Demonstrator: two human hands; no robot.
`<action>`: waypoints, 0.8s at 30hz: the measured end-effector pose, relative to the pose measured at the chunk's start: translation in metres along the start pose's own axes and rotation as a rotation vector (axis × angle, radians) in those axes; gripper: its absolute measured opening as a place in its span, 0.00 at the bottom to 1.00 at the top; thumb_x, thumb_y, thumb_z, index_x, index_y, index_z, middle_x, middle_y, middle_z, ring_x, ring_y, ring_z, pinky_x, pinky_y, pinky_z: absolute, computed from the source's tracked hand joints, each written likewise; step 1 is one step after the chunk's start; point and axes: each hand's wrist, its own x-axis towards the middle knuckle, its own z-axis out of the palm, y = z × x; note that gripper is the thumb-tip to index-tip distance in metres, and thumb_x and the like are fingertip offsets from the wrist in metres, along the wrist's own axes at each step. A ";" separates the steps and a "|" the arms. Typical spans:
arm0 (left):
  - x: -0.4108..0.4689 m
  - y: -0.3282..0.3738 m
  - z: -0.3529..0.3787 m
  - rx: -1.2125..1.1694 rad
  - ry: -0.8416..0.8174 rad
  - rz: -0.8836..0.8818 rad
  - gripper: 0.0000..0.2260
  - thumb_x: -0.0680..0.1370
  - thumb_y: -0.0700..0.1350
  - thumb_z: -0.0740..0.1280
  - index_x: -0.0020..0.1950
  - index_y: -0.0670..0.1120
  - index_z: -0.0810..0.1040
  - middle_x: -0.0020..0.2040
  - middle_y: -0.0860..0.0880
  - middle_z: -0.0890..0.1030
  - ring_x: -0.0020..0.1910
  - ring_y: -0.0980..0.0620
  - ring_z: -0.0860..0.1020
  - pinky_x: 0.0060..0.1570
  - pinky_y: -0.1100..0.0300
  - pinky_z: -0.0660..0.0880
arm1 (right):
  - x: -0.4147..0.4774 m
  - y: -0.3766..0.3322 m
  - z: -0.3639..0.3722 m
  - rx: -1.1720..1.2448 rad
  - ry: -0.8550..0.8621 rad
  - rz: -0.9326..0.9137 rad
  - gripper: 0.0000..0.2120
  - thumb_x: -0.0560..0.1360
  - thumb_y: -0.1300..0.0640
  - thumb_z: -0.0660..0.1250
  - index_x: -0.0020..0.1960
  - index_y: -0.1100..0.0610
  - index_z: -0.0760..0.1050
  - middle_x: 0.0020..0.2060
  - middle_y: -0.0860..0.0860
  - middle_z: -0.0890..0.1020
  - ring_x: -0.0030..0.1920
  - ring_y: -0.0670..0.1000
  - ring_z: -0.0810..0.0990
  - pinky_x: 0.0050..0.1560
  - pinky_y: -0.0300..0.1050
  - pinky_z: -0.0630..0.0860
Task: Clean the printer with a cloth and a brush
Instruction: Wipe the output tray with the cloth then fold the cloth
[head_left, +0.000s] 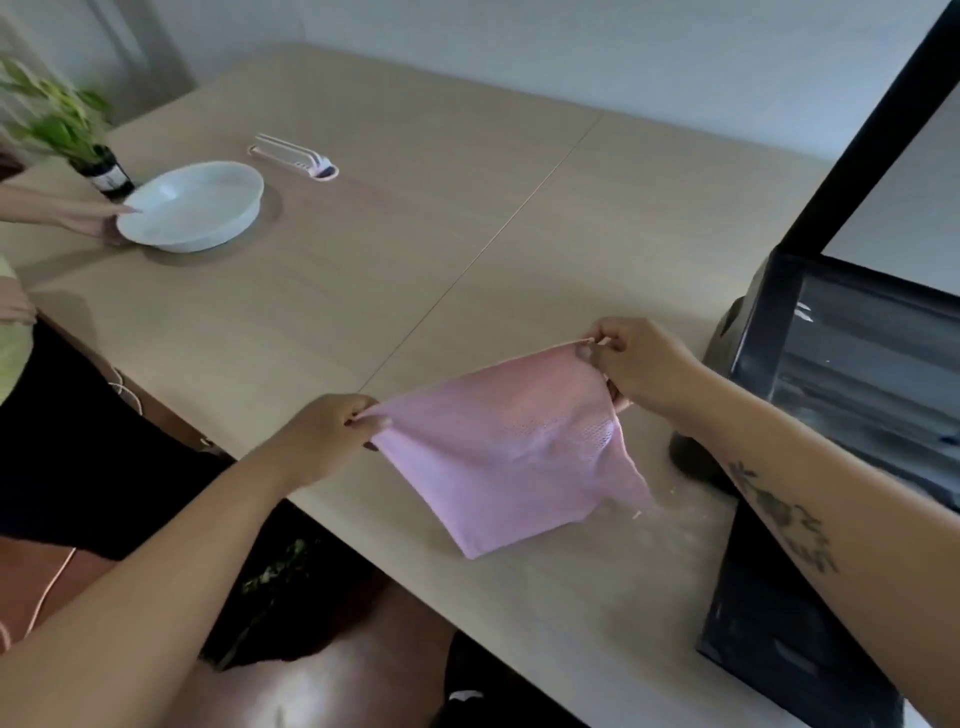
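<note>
You are spreading the cloth (511, 447) just left of the printer (852, 384).

Your left hand (327, 431) and right hand (631, 364) are each pinching one corner; the brush (296, 156) is lying far left of the printer, so the cleaning seems not yet started.

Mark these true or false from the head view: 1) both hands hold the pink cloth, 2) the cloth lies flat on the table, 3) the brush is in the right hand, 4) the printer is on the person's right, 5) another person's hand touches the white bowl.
1) True: the left hand and right hand each pinch a corner of the pink cloth.
2) False: it hangs stretched between the hands above the table.
3) False: the brush lies on the table beyond the white bowl.
4) True: the printer sits to the right.
5) True: another person's hand touches the bowl's rim.
</note>
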 end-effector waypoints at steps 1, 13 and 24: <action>0.004 -0.002 -0.010 -0.022 0.029 0.001 0.09 0.80 0.48 0.63 0.43 0.49 0.81 0.34 0.54 0.80 0.31 0.57 0.74 0.34 0.62 0.67 | 0.007 -0.001 0.006 -0.043 0.035 -0.030 0.06 0.76 0.58 0.65 0.41 0.54 0.79 0.32 0.54 0.78 0.32 0.55 0.80 0.34 0.45 0.78; 0.004 -0.086 0.082 0.340 0.007 0.171 0.15 0.75 0.55 0.63 0.55 0.50 0.82 0.59 0.50 0.80 0.57 0.41 0.77 0.53 0.49 0.76 | -0.017 0.113 0.088 -0.684 -0.454 -0.050 0.11 0.76 0.49 0.62 0.56 0.46 0.79 0.58 0.48 0.74 0.60 0.53 0.71 0.57 0.47 0.70; 0.032 -0.077 0.135 0.487 0.029 0.151 0.27 0.72 0.63 0.58 0.70 0.57 0.70 0.73 0.49 0.70 0.71 0.40 0.67 0.65 0.43 0.69 | 0.010 0.123 0.131 -0.202 -0.019 0.491 0.13 0.69 0.45 0.68 0.44 0.51 0.68 0.36 0.48 0.75 0.39 0.55 0.76 0.40 0.47 0.74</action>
